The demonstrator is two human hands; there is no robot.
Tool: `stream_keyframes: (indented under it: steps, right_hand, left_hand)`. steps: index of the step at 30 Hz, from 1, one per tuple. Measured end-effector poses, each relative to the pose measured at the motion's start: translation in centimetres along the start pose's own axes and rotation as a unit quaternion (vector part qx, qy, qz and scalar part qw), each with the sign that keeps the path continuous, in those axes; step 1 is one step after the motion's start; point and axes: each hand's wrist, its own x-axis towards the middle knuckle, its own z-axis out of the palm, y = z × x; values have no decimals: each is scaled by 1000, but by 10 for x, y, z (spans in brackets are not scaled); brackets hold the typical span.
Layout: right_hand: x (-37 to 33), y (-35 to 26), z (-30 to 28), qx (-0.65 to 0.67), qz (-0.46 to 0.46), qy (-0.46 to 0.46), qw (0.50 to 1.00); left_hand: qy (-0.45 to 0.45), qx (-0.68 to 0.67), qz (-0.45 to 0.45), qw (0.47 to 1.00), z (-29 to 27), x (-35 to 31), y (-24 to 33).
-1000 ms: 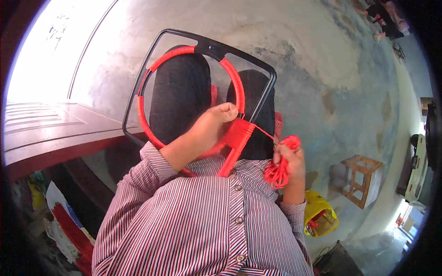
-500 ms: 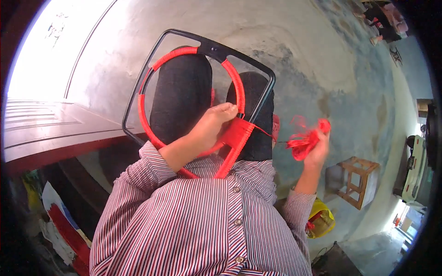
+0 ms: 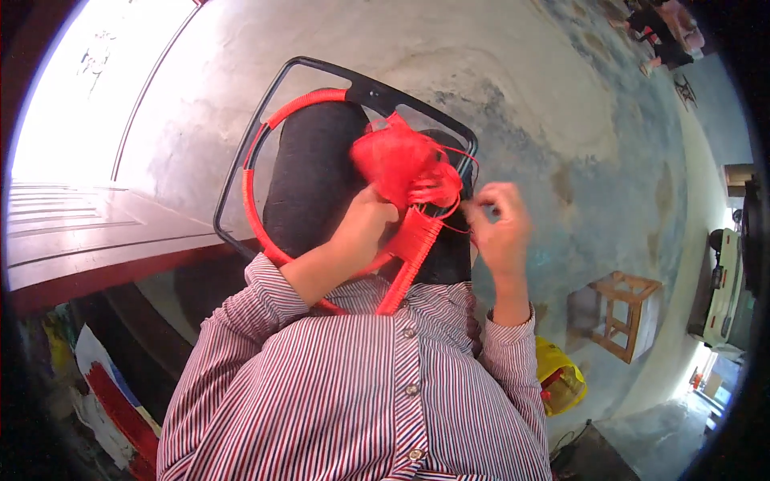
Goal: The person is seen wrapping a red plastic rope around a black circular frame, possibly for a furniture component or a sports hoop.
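A black metal frame (image 3: 282, 78) with a ring inside it rests across my thighs, most of the ring wrapped in red cord (image 3: 250, 210). A flat woven red section (image 3: 417, 234) crosses the ring's lower right. Over the ring's right side is a loose bundle of red cord (image 3: 393, 159), slightly blurred. My left hand (image 3: 365, 228) is closed at the bundle's lower end, against the ring; its fingertips are hidden. Just right of the frame, my right hand (image 3: 501, 224) has curled fingers with a gap to the thumb and no bundle in it. A thin red strand loops close by.
A wooden stool (image 3: 626, 317) lies on its side on the concrete floor to the right. Near my right elbow is a yellow bag (image 3: 560, 377). A panelled wooden surface (image 3: 96, 220) stands at the left. Another person (image 3: 666, 32) is far off at the upper right.
The red bundle has passed from my right hand, out at the right, to over the ring by my left hand. My right hand has come in toward the frame and let the bundle go.
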Motion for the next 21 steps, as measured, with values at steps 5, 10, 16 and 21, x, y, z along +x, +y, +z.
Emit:
stream_keyframes:
  steps: [5, 10, 16, 21]
  right_hand:
    - [-15, -8, 34, -84, -102, -38, 990]
    - [-15, 13, 17, 80, -40, -25, 996]
    - [-57, 67, -95, 632, 74, 34, 771]
    - [-102, 109, -202, 538, 146, 332, 761]
  left_hand:
    - [-3, -251, -110, 962, 12, 0, 3]
    - [-108, -154, -86, 978, 7, -2, 7]
    - [-58, -423, -198, 882, 15, 10, 11]
    - [-53, -413, -196, 888, 13, 7, 24]
